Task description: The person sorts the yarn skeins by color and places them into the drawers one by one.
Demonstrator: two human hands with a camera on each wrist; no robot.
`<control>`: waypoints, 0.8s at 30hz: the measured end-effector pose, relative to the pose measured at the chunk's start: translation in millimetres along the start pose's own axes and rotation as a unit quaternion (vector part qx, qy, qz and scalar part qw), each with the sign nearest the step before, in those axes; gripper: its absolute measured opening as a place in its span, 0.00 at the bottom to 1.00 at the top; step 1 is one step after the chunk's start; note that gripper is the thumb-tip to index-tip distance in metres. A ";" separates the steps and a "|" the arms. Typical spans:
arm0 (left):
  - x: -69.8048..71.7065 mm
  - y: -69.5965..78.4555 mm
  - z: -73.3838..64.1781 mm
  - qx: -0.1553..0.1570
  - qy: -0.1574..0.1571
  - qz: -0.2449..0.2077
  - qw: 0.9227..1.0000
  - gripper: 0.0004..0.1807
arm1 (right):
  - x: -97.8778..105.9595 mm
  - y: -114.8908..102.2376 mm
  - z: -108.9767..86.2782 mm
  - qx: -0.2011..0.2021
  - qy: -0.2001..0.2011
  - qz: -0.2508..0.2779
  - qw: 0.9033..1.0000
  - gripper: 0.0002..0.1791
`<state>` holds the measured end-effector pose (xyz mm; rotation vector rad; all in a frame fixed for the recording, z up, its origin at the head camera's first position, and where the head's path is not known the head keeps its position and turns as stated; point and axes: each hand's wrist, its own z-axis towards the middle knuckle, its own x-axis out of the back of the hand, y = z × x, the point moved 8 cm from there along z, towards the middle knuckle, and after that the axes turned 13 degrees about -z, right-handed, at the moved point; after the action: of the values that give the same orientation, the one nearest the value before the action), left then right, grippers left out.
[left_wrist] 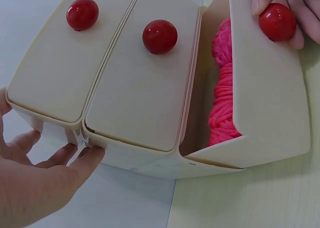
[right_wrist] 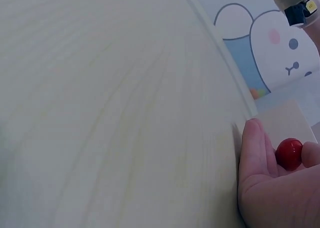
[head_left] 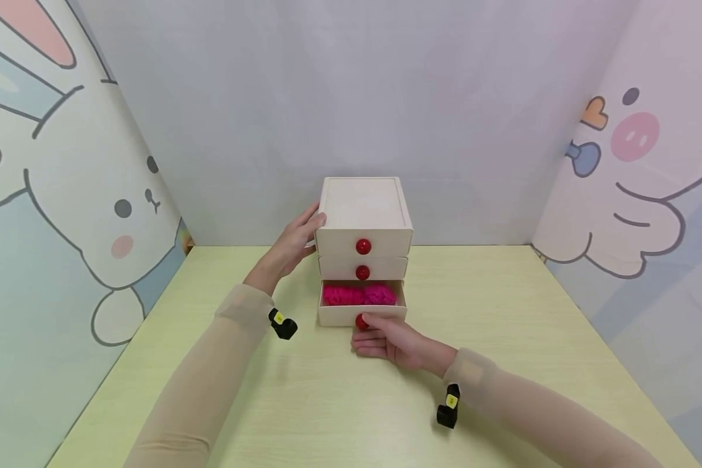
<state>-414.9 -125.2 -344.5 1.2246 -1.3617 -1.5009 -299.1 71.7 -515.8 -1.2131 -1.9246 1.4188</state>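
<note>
A small cream cabinet (head_left: 365, 203) with three stacked drawers stands on the table, each drawer with a round red knob. The bottom drawer (head_left: 335, 316) is pulled out; bright pink yarn (head_left: 359, 295) in skeins lies inside it. The two upper drawers are closed. My left hand (head_left: 295, 240) rests against the cabinet's left side, fingers spread along it, as the left wrist view shows. With thumb and fingers my right hand (head_left: 398, 341) pinches the bottom drawer's red knob (left_wrist: 277, 22). Its lower fingers lie close over the tabletop in the right wrist view.
The pale wood-grain table (head_left: 474, 312) reaches back to a plain light curtain (head_left: 444, 117). Side panels carry a cartoon rabbit (head_left: 93, 195) on the left and another cartoon animal (head_left: 637, 169) on the right. A small black camera is strapped to each wrist.
</note>
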 end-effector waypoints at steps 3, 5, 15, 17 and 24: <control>0.0 -0.3 0.0 0.000 0.000 -0.001 1.000 0.37 | 2.1 -2.3 3.0 0.000 -0.001 -0.003 1.000 0.32; -0.2 -0.2 -0.2 0.000 -0.001 0.000 1.000 0.37 | 3.4 -3.2 4.8 0.000 0.000 -0.007 1.000 0.33; 0.3 -0.8 0.7 -0.001 -0.004 -0.015 1.000 0.37 | 9.7 -7.9 17.7 0.001 0.015 -0.010 1.000 0.32; 0.8 -1.2 1.2 0.000 -0.003 -0.017 1.000 0.37 | 11.2 -10.2 20.1 0.004 0.018 -0.010 1.000 0.31; -0.4 -0.6 1.4 0.002 0.000 -0.016 1.000 0.37 | 17.5 -16.2 29.2 0.004 0.028 -0.006 1.000 0.30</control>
<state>-416.1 -124.4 -345.0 1.2549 -1.3510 -1.5212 -336.7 70.0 -513.9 -1.2227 -1.8835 1.3713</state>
